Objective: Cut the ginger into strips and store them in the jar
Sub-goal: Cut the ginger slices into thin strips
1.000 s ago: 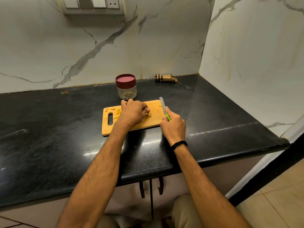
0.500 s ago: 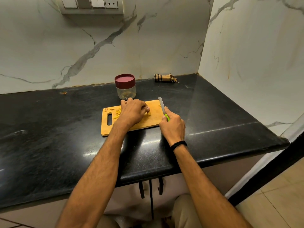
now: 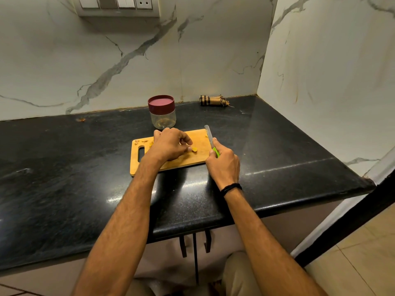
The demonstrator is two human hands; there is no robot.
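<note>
Pinching ginger (image 3: 194, 149) on the board (image 3: 199, 138), left hand (image 3: 168, 146); right hand (image 3: 224, 166) grips knife (image 3: 210, 136).

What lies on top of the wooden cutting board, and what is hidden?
On the cutting board: a yellow ginger piece held by the left hand, and small scraps near the handle slot. The hand covers the board's middle; anything beneath it is hidden.

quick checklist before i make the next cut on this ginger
1. Ginger lying on board: ok.
2. Left hand holding ginger steady: cannot tell, grip hidden.
3. Right hand gripping knife: ok.
4. Blade away from left hand: ok, at board's right edge.
5. Jar open for strips: not ok, lid is on.
</note>
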